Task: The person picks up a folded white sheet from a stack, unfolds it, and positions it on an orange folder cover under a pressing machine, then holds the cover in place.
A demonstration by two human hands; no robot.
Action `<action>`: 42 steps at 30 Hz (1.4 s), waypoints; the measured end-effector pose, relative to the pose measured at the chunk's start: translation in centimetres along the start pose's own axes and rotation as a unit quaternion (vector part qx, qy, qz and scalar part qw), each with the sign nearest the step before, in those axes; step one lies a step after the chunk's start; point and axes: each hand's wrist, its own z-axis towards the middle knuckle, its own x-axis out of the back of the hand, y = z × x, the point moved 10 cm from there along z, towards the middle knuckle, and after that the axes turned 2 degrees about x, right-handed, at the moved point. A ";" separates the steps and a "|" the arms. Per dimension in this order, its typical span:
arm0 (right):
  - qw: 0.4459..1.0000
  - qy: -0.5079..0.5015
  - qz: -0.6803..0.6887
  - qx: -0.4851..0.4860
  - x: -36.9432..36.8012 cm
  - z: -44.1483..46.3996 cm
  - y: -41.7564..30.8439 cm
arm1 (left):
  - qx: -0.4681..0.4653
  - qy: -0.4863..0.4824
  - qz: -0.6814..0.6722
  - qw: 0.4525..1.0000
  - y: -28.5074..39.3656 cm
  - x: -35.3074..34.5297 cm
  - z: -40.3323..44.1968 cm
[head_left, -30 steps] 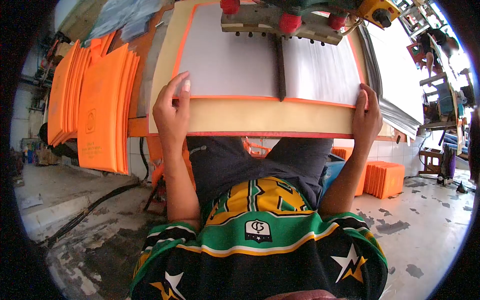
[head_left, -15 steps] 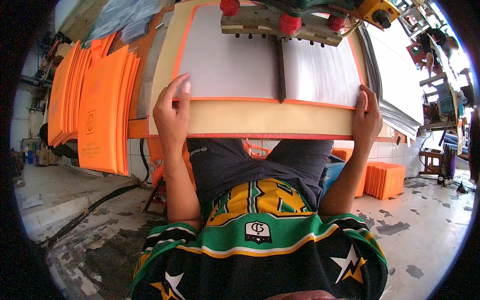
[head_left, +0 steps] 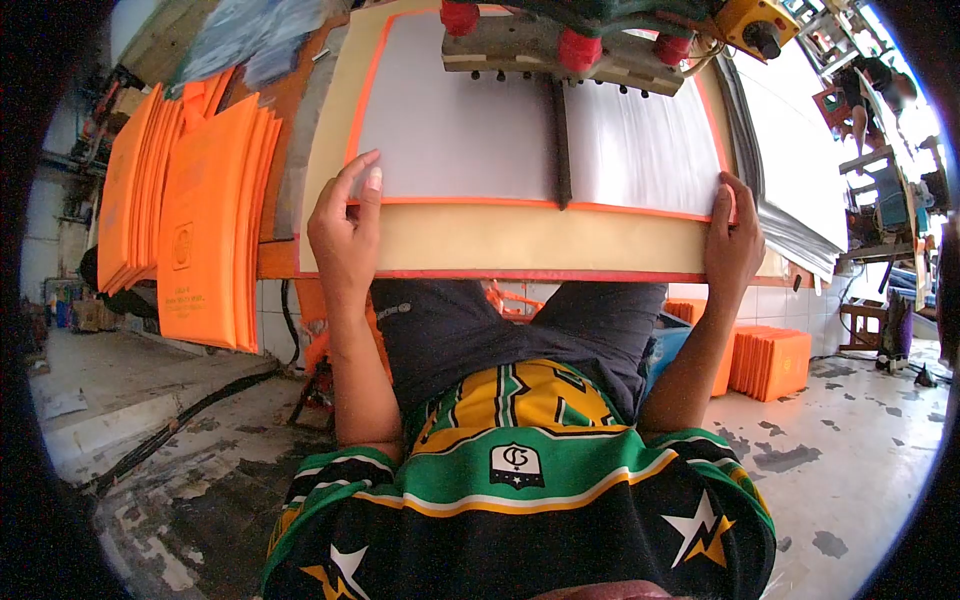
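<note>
Orange-edged open folder (head_left: pixel 455 140) lies on tan board (head_left: pixel 500 237) under machine head (head_left: pixel 555 52). Left hand (head_left: pixel 345 220) and right hand (head_left: pixel 737 232) touch its near corners; whether clamped, cannot tell. Shirt badge (head_left: pixel 516 463): "G". Orange folders (head_left: pixel 212 210): lettering illegible.

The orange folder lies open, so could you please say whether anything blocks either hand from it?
Nothing visible does: the left hand and right hand rest at near corners of the folder. The machine overhangs its far part.
</note>
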 end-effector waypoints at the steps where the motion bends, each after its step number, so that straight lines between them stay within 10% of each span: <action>1: 1.000 0.001 0.000 -0.001 0.0 0.0 0.1 | -0.010 0.005 0.003 1.000 0.0 0.0 0.0; 17: 1.000 -0.006 -0.002 -0.003 0.1 -0.1 -0.2 | 0.089 -0.047 -0.011 0.995 -1.1 -0.6 -0.2; 42: 0.999 -0.028 -0.006 -0.029 0.0 -0.1 0.3 | -0.011 -0.001 0.001 1.000 0.4 0.1 -0.3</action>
